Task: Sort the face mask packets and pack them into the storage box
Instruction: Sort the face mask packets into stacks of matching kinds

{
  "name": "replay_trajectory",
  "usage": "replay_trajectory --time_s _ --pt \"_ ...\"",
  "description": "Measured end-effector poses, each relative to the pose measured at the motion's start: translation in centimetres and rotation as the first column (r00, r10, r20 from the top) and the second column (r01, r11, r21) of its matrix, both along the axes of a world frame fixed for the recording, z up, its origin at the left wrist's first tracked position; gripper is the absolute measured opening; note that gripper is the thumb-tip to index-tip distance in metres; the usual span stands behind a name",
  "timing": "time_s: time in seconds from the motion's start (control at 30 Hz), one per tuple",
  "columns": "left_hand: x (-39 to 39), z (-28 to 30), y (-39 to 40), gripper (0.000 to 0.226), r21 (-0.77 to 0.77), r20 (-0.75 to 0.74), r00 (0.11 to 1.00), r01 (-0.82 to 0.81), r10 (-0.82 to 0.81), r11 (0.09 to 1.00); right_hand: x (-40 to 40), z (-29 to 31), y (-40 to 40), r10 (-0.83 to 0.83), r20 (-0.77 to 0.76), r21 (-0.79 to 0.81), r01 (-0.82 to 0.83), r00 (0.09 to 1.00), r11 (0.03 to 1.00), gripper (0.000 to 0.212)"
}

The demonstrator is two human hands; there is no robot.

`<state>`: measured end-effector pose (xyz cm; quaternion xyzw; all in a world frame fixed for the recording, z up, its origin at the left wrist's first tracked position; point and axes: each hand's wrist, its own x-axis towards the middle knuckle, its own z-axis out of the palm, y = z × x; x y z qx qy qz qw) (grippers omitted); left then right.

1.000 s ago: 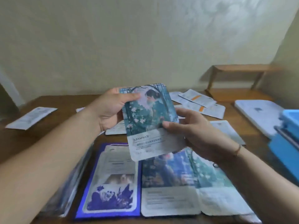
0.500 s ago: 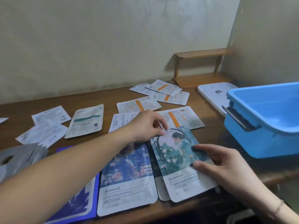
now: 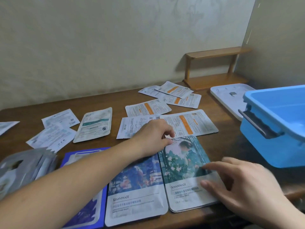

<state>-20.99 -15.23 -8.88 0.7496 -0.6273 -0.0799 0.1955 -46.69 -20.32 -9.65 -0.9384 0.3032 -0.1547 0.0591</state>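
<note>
On the near part of the wooden tabletop [image 3: 105, 104] a teal face mask packet [image 3: 184, 172] lies flat on a like packet, just right of a blue-toned packet [image 3: 135, 192]. The left hand [image 3: 153, 138] rests at the teal packet's far left corner, fingers curled down onto the edge; whether this grip pinches it I cannot tell. The right hand [image 3: 244, 184] lies open, straight fingertips pressing the packet's right side. A purple packet [image 3: 85, 210] sits at near left beside silver packets [image 3: 24, 166]. White packets with orange stripes [image 3: 179, 96] lie scattered farther back. The blue storage box [image 3: 277, 126] stands at right, open, its white lid [image 3: 227, 98] behind it.
</note>
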Motion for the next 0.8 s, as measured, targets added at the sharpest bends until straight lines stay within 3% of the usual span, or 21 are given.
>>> replay_trajectory --time_s 0.07,0.2,0.4,0.47,0.57,0.63,0.7,0.8 --pt "0.0 -0.2 0.0 0.011 -0.003 0.048 0.998 0.038 -0.038 0.999 -0.2 -0.3 -0.1 0.129 0.044 -0.031 -0.128 0.991 0.991 0.052" --pt "0.0 -0.4 -0.2 0.012 0.039 0.078 0.995 0.062 -0.065 0.997 0.2 -2.4 -1.0 0.297 -0.133 -0.032 -0.303 0.946 0.952 0.074" --pt "0.1 -0.6 -0.2 0.014 0.075 0.015 0.998 0.06 -0.061 0.995 0.6 -4.0 -1.7 0.3 -0.325 -0.113 -0.352 0.897 0.929 0.083" --pt "0.1 0.2 -0.3 0.018 0.118 0.046 0.996 0.075 -0.081 0.99 1.2 -4.6 -2.4 0.31 -0.288 -0.096 -0.35 0.906 0.932 0.087" --pt "1.2 2.6 -0.1 0.029 0.169 0.166 0.985 0.028 -0.056 0.985 3.2 -3.5 -3.3 0.281 0.066 0.016 -0.282 0.957 0.959 0.078" --pt "3.3 4.2 0.6 0.037 0.195 0.202 0.979 -0.041 0.0 0.98 5.7 -1.1 -3.4 0.228 0.231 0.092 -0.255 0.946 0.963 0.075" --pt "6.5 5.2 2.1 0.044 0.247 0.239 0.969 -0.126 0.066 0.961 9.1 0.9 -3.1 0.26 0.262 0.03 -0.277 0.929 0.96 0.078" --pt "12.0 5.9 5.5 0.06 0.365 0.296 0.94 -0.276 0.171 0.889 14.3 3.7 -1.2 0.365 0.189 -0.034 -0.366 0.911 0.93 0.079"
